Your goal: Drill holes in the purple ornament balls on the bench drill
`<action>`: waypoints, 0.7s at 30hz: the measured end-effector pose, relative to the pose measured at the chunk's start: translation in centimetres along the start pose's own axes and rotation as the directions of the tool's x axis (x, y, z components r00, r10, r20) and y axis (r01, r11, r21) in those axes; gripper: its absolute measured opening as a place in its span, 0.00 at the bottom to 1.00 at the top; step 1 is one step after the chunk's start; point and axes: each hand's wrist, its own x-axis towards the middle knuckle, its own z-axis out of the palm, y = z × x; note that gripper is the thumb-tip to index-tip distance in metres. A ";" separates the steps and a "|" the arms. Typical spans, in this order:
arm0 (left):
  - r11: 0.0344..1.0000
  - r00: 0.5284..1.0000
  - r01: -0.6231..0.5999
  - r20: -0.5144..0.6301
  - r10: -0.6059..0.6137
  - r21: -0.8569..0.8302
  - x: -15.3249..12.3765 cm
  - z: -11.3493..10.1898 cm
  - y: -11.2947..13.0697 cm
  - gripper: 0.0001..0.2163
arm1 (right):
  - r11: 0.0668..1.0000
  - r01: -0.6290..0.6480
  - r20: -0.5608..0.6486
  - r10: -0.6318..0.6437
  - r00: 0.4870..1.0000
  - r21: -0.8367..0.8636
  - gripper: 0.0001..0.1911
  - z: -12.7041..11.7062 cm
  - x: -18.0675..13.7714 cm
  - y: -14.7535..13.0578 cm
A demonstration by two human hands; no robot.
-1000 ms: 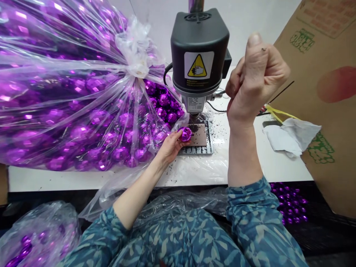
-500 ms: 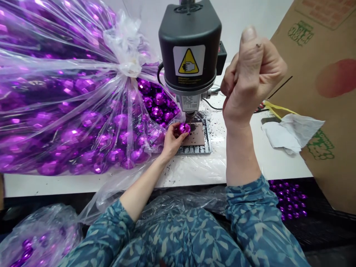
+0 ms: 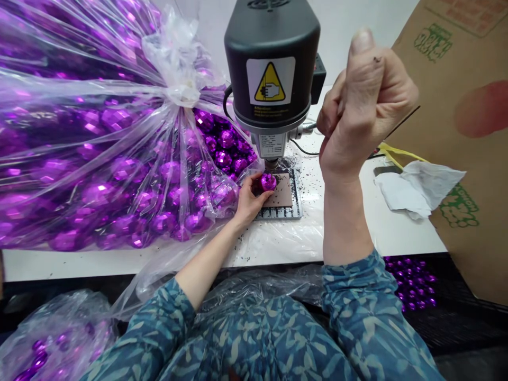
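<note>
After nudging the ball [image 3: 268, 181] under the drill [image 3: 272, 79], pinches it with left hand [image 3: 248, 198]; clenches right hand [image 3: 365, 111], perhaps round a lever.

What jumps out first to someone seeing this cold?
The huge clear bag of shiny purple balls fills the left. At centre, a black drill press stands over one purple ball pinched in the left hand; the right hand is fisted high on a thin rod.

Purple faceted ball [image 3: 268, 181], seemingly under drill [image 3: 272, 79].
</note>
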 end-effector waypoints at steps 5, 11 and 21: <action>0.991 0.993 -0.117 0.025 0.115 0.061 -0.8 0.7 0.4 0.24 | 0.999 -0.028 0.013 0.029 1.000 -0.030 0.30 -0.1 0.0 -0.1; 0.994 0.994 -0.112 0.019 0.111 0.020 -1.5 1.6 1.0 0.24 | 0.999 -0.025 0.017 0.026 1.000 -0.040 0.31 -0.2 0.0 -0.1; 0.996 1.000 0.005 -0.026 -0.007 -0.093 -1.4 2.0 0.2 0.25 | 0.991 -0.046 -0.018 0.045 0.999 -0.129 0.33 -0.7 -1.5 -0.8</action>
